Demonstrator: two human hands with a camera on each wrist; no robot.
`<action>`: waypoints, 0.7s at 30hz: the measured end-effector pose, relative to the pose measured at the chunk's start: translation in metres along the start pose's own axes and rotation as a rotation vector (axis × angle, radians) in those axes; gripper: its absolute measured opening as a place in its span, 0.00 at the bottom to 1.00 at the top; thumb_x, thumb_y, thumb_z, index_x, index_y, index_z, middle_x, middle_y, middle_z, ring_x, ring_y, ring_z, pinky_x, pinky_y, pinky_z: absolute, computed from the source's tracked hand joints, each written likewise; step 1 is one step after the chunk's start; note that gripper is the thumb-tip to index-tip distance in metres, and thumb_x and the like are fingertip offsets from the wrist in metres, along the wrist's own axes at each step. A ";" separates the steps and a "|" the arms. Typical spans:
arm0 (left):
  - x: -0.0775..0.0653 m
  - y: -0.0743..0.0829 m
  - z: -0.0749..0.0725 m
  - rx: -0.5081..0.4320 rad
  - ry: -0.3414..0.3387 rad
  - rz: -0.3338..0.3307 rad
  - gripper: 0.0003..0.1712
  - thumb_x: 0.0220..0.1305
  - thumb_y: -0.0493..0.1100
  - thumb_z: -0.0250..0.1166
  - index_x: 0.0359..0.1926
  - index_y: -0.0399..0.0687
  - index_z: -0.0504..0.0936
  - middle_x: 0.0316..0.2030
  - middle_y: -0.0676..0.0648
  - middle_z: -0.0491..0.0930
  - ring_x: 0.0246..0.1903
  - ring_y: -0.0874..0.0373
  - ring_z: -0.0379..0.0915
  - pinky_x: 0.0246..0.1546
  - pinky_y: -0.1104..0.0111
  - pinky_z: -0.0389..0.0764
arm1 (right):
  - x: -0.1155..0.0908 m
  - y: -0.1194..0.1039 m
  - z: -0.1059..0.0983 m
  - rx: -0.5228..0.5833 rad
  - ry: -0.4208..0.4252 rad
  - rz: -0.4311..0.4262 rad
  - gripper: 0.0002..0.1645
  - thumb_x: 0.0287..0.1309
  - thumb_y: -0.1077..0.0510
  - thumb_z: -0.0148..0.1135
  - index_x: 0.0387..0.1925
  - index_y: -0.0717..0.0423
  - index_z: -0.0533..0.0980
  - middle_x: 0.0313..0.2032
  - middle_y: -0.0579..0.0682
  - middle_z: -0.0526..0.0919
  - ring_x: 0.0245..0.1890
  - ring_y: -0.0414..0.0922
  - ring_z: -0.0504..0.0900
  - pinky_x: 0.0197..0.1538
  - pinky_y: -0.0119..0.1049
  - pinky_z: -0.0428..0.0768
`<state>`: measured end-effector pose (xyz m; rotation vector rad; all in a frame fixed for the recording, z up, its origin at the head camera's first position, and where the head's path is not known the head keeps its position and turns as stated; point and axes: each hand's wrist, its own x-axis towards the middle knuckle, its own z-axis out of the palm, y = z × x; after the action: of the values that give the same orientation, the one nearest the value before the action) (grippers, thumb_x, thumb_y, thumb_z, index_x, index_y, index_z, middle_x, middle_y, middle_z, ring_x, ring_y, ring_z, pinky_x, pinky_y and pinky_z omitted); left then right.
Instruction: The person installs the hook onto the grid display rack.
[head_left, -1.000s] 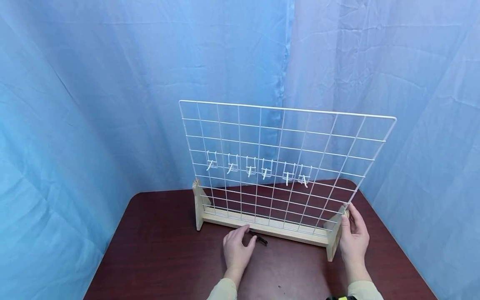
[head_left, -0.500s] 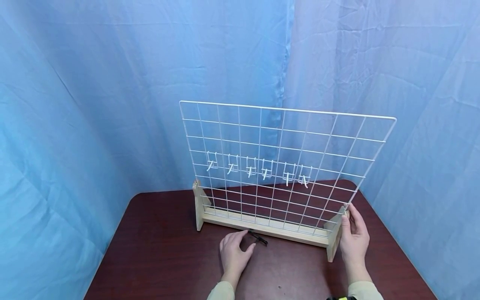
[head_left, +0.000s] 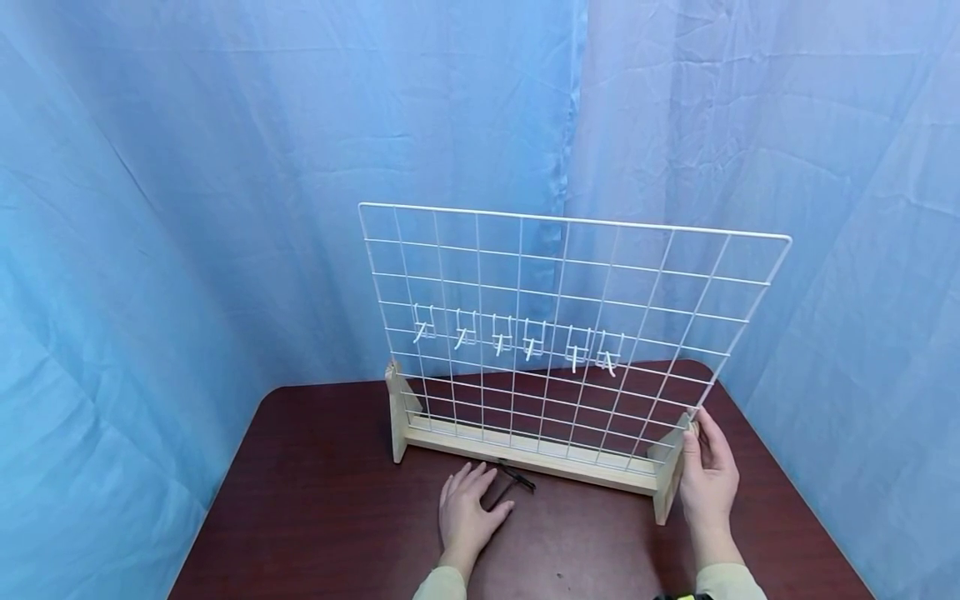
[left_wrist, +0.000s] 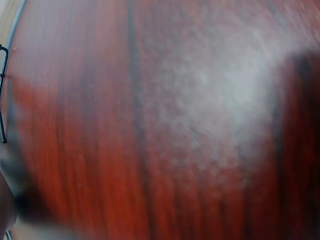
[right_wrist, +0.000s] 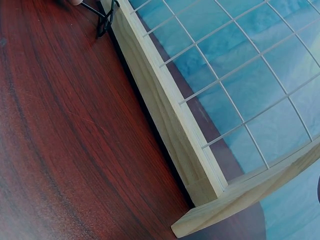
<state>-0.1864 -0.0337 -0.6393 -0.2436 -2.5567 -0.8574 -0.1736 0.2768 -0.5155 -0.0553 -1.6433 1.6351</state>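
Observation:
A white wire grid panel [head_left: 675, 228] stands upright in a pale wooden stand [head_left: 615, 476] on the table. My right hand [head_left: 708, 483] grips the stand's right end piece near its top, where the grid meets the wood. In front of the stand's crossbar lies a small black wire hook [head_left: 517, 477]. My left hand [head_left: 467, 517] rests beside it, fingers spread towards the crossbar. Its thumb is close to the hook's rod; touching or apart I cannot tell. The right wrist view shows the hook [right_wrist: 104, 22] against the beam; only part of it shows in the left wrist view.
Several white hooks [head_left: 532, 343] hang in a row across the middle of the grid. The dark red wooden table [head_left: 315, 483] extends in front and to both sides. Blue curtains [head_left: 225, 167] surround it.
My left hand has drawn slightly left and back, and its fingers have spread away from the black wire hook. The hook and my right hand stay where they were.

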 end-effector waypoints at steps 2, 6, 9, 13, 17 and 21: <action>-0.001 -0.001 0.000 0.021 -0.025 -0.006 0.31 0.43 0.56 0.78 0.51 0.52 0.86 0.56 0.48 0.82 0.62 0.47 0.70 0.65 0.48 0.63 | 0.000 0.000 0.000 -0.003 -0.003 -0.011 0.24 0.66 0.75 0.52 0.63 0.69 0.71 0.56 0.41 0.80 0.57 0.32 0.76 0.57 0.20 0.72; -0.001 -0.001 -0.001 0.059 -0.087 -0.030 0.30 0.47 0.58 0.77 0.52 0.52 0.86 0.58 0.48 0.80 0.64 0.47 0.67 0.68 0.49 0.59 | 0.000 0.000 0.000 -0.017 -0.013 -0.038 0.25 0.66 0.76 0.52 0.63 0.70 0.70 0.56 0.40 0.80 0.57 0.33 0.76 0.58 0.22 0.71; -0.001 0.000 -0.002 0.077 -0.120 -0.043 0.29 0.48 0.58 0.77 0.51 0.52 0.87 0.59 0.48 0.79 0.65 0.47 0.66 0.69 0.49 0.58 | 0.000 0.001 0.000 -0.014 -0.015 -0.047 0.24 0.65 0.76 0.52 0.63 0.71 0.70 0.56 0.40 0.80 0.57 0.33 0.76 0.57 0.22 0.71; -0.001 0.000 -0.002 0.074 -0.126 -0.048 0.26 0.50 0.56 0.76 0.50 0.51 0.88 0.59 0.48 0.79 0.66 0.47 0.66 0.69 0.49 0.57 | 0.000 0.001 0.000 -0.031 -0.015 -0.046 0.24 0.66 0.76 0.52 0.63 0.71 0.69 0.57 0.41 0.80 0.57 0.32 0.76 0.57 0.21 0.71; -0.001 0.000 -0.003 0.039 -0.101 -0.040 0.22 0.51 0.53 0.76 0.48 0.51 0.89 0.59 0.48 0.79 0.65 0.47 0.66 0.69 0.50 0.57 | 0.000 -0.001 0.000 -0.051 -0.011 -0.036 0.24 0.66 0.75 0.52 0.63 0.71 0.69 0.56 0.39 0.80 0.56 0.32 0.76 0.56 0.21 0.72; -0.002 -0.003 -0.002 0.007 -0.057 -0.028 0.15 0.51 0.47 0.76 0.42 0.52 0.90 0.55 0.49 0.82 0.63 0.48 0.69 0.68 0.50 0.60 | 0.000 -0.001 0.000 -0.042 -0.008 -0.033 0.24 0.66 0.75 0.52 0.63 0.70 0.70 0.56 0.38 0.80 0.56 0.32 0.77 0.56 0.21 0.72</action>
<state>-0.1841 -0.0373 -0.6400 -0.2336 -2.6210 -0.8637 -0.1733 0.2763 -0.5147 -0.0432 -1.6762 1.5779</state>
